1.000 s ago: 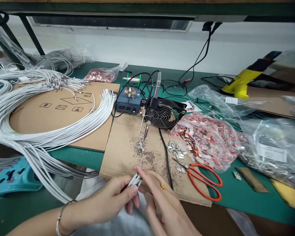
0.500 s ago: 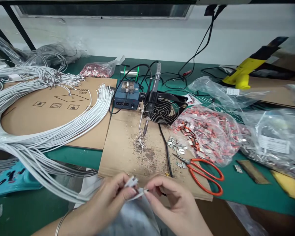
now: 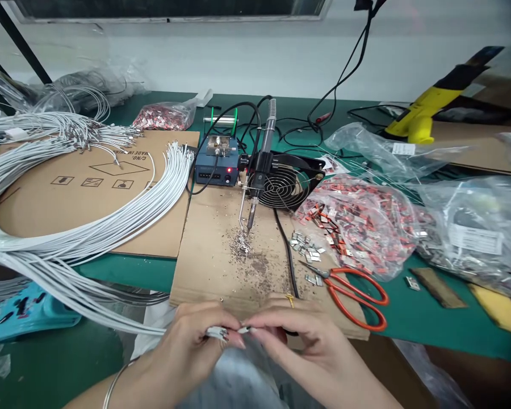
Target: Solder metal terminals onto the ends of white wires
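Observation:
My left hand [image 3: 196, 343] is closed around the ends of several white cables [image 3: 216, 333], whose lengths run off to the left. One cable end [image 3: 243, 329] sticks out toward the right, its tip dark. At that tip my right hand [image 3: 302, 341] pinches with thumb and forefinger; whether a small part sits between them is hidden. Beyond the hands, a soldering iron [image 3: 262, 165] is fixed tip-down in a stand beside the blue soldering machine [image 3: 216, 165]. Solder bits [image 3: 243, 245] lie beneath its tip.
Orange-handled scissors [image 3: 355, 295] and small metal connectors [image 3: 304, 245] lie at the right. Bags of red parts [image 3: 361, 221] stand behind them. A large cable bundle [image 3: 111, 233] covers the cardboard [image 3: 68, 204] at left. A black fan [image 3: 285, 184] and a yellow heat gun [image 3: 430, 111] stand farther back.
My hands have drawn together, and the left has turned so the cable ends point right. A red light now shows on the soldering machine. The view has shifted slightly.

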A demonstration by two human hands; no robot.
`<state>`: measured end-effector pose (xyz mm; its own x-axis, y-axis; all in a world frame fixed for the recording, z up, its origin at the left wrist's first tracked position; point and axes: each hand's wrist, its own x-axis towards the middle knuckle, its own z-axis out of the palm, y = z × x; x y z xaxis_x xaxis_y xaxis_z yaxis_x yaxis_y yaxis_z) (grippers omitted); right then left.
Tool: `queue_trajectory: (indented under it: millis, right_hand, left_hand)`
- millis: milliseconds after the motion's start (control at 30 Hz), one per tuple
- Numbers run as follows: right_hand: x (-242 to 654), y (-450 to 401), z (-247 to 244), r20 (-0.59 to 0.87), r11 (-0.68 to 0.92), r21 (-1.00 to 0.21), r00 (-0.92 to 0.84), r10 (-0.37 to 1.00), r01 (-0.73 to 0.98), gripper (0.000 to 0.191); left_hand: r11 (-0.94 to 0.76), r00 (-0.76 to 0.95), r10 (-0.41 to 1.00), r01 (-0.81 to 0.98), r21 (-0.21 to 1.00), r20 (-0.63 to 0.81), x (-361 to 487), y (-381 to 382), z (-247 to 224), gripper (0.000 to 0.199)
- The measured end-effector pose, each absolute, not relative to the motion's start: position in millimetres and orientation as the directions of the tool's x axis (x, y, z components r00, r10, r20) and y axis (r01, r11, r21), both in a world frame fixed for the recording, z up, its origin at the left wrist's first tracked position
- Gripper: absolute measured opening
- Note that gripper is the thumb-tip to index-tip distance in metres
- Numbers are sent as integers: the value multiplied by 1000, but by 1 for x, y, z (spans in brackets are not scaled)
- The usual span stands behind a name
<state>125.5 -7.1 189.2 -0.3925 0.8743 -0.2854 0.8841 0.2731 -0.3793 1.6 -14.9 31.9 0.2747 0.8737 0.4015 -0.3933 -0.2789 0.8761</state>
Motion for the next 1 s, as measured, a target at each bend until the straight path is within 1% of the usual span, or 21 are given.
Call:
queue_trajectory:
  millis: [67, 167, 233, 400, 467, 600, 667, 700, 767, 833, 900, 967, 1000]
  right_hand:
    - [127, -6, 190, -283, 284, -374, -401, 871, 883, 17]
    - [127, -5, 190, -255, 310, -375, -419, 871, 874, 16]
    - [127, -5, 190, -244, 312, -380, -420, 874, 871, 17]
    - [132, -6, 188, -245, 292, -400, -409, 879, 869, 15]
    - [133, -7, 188, -257, 249, -385, -362, 896, 889, 15]
    - [129, -7, 189, -284, 186, -325, -283, 916, 927, 14]
    - [125, -4, 190, -273, 182, -341, -282, 920, 922, 12]
    - [123, -2, 188, -258, 169, -387, -282, 924, 907, 11]
    - [121, 0, 180, -230, 102, -556, -271, 935, 825, 10]
    - [121, 0, 164, -202, 19, -751, -258, 945, 660, 10]
    - [123, -5, 142, -119, 2, -899, -247, 962, 438, 12]
    - [123, -11, 124, -27, 23, -968, -196, 980, 250, 12]
    - [123, -14, 118, -7, 27, -978, -162, 987, 207, 12]
  left_hand:
    - [-390, 202, 848, -387, 835, 490, 2, -15, 31, 17]
    - [-549, 54, 789, -384, 743, 611, 7, -15, 29, 22]
    - [-586, 18, 770, -374, 718, 638, 10, -15, 27, 26]
    - [-610, 8, 764, -313, 728, 645, 11, -14, 29, 28]
    - [-657, -28, 740, -243, 713, 672, 11, -14, 30, 26]
    - [-748, -79, 660, 25, 663, 747, 11, -15, 30, 22]
    - [-769, -74, 625, 109, 630, 777, 9, -15, 30, 25]
    - [-773, -84, 616, 121, 622, 783, 8, -14, 30, 26]
    - [-761, -122, 636, 63, 646, 762, 4, -11, 33, 22]
    - [-710, -146, 704, -100, 697, 695, 2, -8, 39, 13]
    - [-624, -146, 779, -280, 730, 610, 1, -5, 44, 8]
    - [-529, -124, 841, -397, 750, 527, 1, -4, 46, 9]
    - [-484, -109, 865, -438, 757, 490, 1, -5, 46, 9]
